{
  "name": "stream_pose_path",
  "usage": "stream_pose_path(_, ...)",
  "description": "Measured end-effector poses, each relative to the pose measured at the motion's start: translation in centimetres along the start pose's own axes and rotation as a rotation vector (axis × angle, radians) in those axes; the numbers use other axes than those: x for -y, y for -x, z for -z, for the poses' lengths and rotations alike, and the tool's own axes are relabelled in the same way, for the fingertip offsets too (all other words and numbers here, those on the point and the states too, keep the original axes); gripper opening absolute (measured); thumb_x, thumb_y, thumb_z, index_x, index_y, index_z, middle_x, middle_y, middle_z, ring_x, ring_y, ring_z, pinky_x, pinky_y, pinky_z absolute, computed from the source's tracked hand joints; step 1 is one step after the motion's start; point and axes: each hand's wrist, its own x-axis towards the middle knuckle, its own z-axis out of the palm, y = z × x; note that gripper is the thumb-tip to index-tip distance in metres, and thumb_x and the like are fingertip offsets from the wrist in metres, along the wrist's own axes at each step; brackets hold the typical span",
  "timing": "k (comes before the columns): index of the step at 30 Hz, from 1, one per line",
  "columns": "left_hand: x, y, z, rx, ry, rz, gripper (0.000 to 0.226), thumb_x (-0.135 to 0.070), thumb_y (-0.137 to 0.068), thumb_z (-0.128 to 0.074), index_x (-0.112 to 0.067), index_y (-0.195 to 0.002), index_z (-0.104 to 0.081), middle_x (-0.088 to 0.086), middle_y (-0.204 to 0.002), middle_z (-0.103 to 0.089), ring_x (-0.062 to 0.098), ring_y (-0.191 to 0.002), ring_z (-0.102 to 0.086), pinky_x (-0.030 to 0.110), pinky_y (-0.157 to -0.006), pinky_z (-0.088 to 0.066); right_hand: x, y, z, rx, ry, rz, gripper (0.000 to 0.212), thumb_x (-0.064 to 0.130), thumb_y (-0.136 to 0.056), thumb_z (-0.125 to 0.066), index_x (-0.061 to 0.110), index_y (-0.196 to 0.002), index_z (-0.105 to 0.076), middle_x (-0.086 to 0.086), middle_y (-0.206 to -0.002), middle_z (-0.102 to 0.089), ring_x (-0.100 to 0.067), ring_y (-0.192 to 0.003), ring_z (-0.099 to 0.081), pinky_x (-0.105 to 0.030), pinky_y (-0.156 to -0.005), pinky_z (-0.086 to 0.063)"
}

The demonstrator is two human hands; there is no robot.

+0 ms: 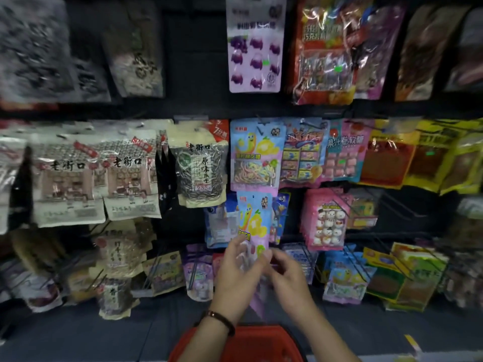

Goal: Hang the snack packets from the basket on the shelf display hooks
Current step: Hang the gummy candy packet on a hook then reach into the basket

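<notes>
Item 1. Blue-and-pink glossy plastic snack packet printed with a yellow cartoon worm: standing upright in the air in front of the dark shelf display. It is sitting just below a matching worm packet that is hanging on the middle row, and it is overlapping blue packets behind it.

Item 2. Left hand: reaching up from the bottom centre, fingers curling round the lower left part of the snack packet and gripping it. A brown wrist band is circling the wrist.

Item 3. Right hand: coming in from the lower right, curled fingertips meeting the packet's lower right edge. Motion blur is hiding whether they are pinching it or only touching it.

Item 4. Red plastic basket: lying at the bottom edge, directly beneath both forearms; its contents are not showing.

Item 5. Black wire display hooks: projecting from the shelf display to the right of the hands, some of them bare.

Item 6. Neighbouring stock, all hanging:
- a cream sunflower-seed bag with a clear window, to the left of the matching worm packet;
- a pink packet with round white faces, to the right of the held packet;
- a lilac packet with purple fruit shapes, on the row above.
</notes>
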Motion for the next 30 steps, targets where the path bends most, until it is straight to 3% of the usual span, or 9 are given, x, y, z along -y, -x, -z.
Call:
stream_pose_path(3,-1.1,-1.2,-0.1,-0.049,0.057,-0.050,0.052,-0.054,-0.081,-0.079,-0.032,-0.126,-0.064,-0.005,-0.117,-0.077,0.013,-0.110,-0.074,0.045,-0.099,-0.060,0.7,-0.3,-0.3,0.128,0.103,0.096,0.032,0.020,-0.102,-0.067,0.042,-0.122,-0.076,0.010,-0.118,-0.071,-0.011,-0.113,-0.072,-0.034,-0.096,-0.059)
stream_pose_path(5,-1.4,-2.4,0.5,-0.152,0.113,-0.071,0.030,-0.043,-0.095,-0.071,-0.021,-0.115,-0.069,0.000,-0.107,-0.080,0.023,-0.102,-0.077,0.051,-0.092,-0.062,0.8,-0.8,0.1,0.138,0.194,0.160,0.037,0.028,-0.096,-0.071,0.038,-0.131,-0.074,0.017,-0.120,-0.061,-0.010,-0.117,-0.067,-0.035,-0.097,-0.058)
stream_pose_path(8,-1.8,-4.4,2.4,-0.250,0.145,-0.065,0.023,-0.029,-0.106,-0.061,-0.009,-0.106,-0.073,0.008,-0.104,-0.081,0.022,-0.093,-0.071,0.050,-0.089,-0.060,1.0,-2.8,1.5,-0.105,0.334,0.244,0.042,0.019,-0.095,-0.072,0.035,-0.134,-0.070,0.021,-0.126,-0.053,-0.002,-0.120,-0.061,-0.034,-0.104,-0.054)
stream_pose_path(10,-2.6,-5.3,4.0,-0.202,0.162,-0.024,0.023,-0.027,-0.107,-0.059,-0.013,-0.107,-0.077,0.008,-0.109,-0.081,0.023,-0.103,-0.074,0.051,-0.094,-0.060,1.8,-4.5,3.0,-0.195,0.377,0.233,0.050,0.017,-0.102,-0.067,0.043,-0.144,-0.059,0.015,-0.133,-0.048,-0.002,-0.125,-0.056,-0.036,-0.111,-0.050)
stream_pose_path(16,-4.9,-7.2,5.6,0.025,0.165,0.006,0.026,-0.030,-0.107,-0.059,-0.016,-0.119,-0.077,0.006,-0.120,-0.079,0.031,-0.116,-0.074,0.059,-0.104,-0.055,5.6,-7.6,4.3,0.091,0.218,0.222,0.073,0.017,-0.101,-0.074,0.054,-0.155,-0.043,0.026,-0.163,-0.043,0.008,-0.148,-0.041,-0.019,-0.111,-0.047)
stream_pose_path(20,-6.4,-8.5,4.9,-0.053,-0.028,-0.207,0.027,-0.028,-0.104,-0.063,-0.031,-0.131,-0.064,-0.008,-0.122,-0.077,0.020,-0.117,-0.073,0.043,-0.098,-0.060,7.1,-9.7,4.3,0.081,0.198,0.220,0.083,0.008,-0.095,-0.079,0.062,-0.149,-0.046,0.020,-0.165,-0.043,-0.005,-0.150,-0.045,-0.042,-0.110,-0.056)
stream_pose_path(23,-8.4,-10.1,4.6,0.000,-0.057,-0.322,0.081,-0.020,-0.102,-0.068,-0.048,-0.160,-0.019,-0.018,-0.144,-0.059,0.006,-0.122,-0.068,0.024,-0.084,-0.061,9.2,-11.1,4.6,0.054,0.263,0.238,0.088,0.008,-0.096,-0.078,0.065,-0.150,-0.041,0.023,-0.167,-0.036,-0.014,-0.156,-0.038,-0.032,-0.108,-0.057)
stream_pose_path(26,-10.8,-12.1,4.0,0.187,-0.201,-0.424,0.088,-0.018,-0.102,-0.067,-0.056,-0.161,-0.014,-0.025,-0.164,-0.030,-0.010,-0.138,-0.047,0.010,-0.087,-0.054,11.4,-12.5,4.9,-0.019,0.313,0.270,0.090,0.002,-0.098,-0.074,0.057,-0.157,-0.035,0.020,-0.171,-0.030,-0.029,-0.150,-0.040,-0.024,-0.095,-0.060)
stream_pose_path(30,-13.1,-14.3,3.0,0.232,-0.328,-0.387,0.076,-0.011,-0.101,-0.069,-0.040,-0.162,-0.032,-0.017,-0.155,-0.038,-0.038,-0.100,-0.048,-0.001,-0.075,-0.048,12.5,-14.2,5.5,-0.026,0.387,0.282,0.095,0.000,-0.096,-0.075,0.052,-0.162,-0.030,0.019,-0.172,-0.026,0.010,-0.146,-0.038,-0.021,-0.093,-0.061)
